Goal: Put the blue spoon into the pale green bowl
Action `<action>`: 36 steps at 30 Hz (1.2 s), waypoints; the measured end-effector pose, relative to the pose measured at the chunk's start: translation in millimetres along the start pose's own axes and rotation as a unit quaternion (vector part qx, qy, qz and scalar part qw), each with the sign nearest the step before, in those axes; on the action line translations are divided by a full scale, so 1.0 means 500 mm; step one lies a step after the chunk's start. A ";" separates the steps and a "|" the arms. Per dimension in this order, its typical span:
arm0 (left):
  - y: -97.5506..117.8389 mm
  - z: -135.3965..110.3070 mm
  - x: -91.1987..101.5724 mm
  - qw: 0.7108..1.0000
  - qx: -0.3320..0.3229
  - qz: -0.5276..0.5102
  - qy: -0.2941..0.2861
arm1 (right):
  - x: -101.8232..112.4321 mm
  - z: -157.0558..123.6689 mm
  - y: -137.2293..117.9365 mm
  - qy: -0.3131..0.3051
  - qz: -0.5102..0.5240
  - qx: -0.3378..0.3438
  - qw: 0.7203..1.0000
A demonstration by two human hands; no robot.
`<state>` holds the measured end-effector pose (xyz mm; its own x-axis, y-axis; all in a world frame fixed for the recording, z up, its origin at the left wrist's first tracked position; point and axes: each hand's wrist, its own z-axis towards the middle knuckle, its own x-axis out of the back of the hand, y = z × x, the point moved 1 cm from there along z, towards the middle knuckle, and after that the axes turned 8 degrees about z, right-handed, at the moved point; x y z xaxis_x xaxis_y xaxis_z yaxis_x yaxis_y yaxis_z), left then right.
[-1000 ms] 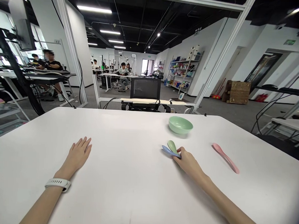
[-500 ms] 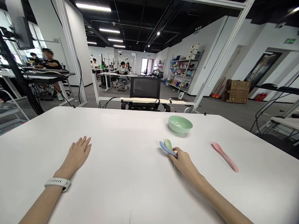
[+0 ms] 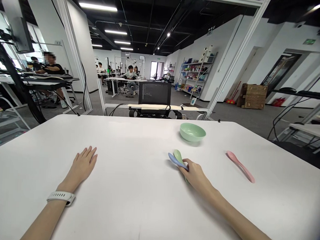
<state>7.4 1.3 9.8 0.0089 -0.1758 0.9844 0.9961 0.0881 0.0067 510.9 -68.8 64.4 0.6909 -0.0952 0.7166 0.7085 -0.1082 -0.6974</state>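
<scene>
My right hand (image 3: 196, 178) rests near the middle right of the white table (image 3: 122, 132), shut around the handles of a blue plastic spoon (image 3: 175, 160) and a pale green plastic spoon (image 3: 178, 156). The two spoon bowls stick out past my fingers, close together. Just beyond them stands a pale green bowl (image 3: 192, 132). A pink plastic spoon (image 3: 240, 166) lies to the right of my hand, apart from it. My left hand (image 3: 83, 162) lies flat and open on the tabletop, touching nothing else, with a white watch (image 3: 61, 197) on its wrist.
A black mesh chair (image 3: 154, 94) stands beyond the table's far edge, inside a metal frame (image 3: 73, 49). A seated person (image 3: 51, 68) works at a desk to the left. Shelving (image 3: 196, 74) and a wooden crate (image 3: 252, 96) stand farther back.
My right hand and its two spoons have shifted slightly left and toward me. The left hand has not visibly moved.
</scene>
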 end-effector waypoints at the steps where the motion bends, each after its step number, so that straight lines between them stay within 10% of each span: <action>1: 0.000 0.000 0.001 1.000 0.001 0.002 -0.002 | -0.001 -0.001 0.001 -0.001 0.002 0.003 1.000; 10: 0.003 0.000 -0.003 1.000 0.012 0.014 0.010 | 0.039 0.017 0.011 0.053 -0.066 0.003 0.996; 20: -0.001 0.003 -0.004 1.000 0.002 0.004 0.014 | 0.132 0.040 0.051 0.018 -0.259 -0.190 0.947; 36: -0.008 0.005 -0.006 1.000 0.003 -0.006 0.007 | 0.169 0.076 0.170 0.000 -0.123 -0.097 0.988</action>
<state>3.1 3.9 7.5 -0.0024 -0.1912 0.9816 0.9956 0.0915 0.0203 634.8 -48.2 65.6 0.5006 -0.0420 0.8647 0.8145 -0.3154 -0.4869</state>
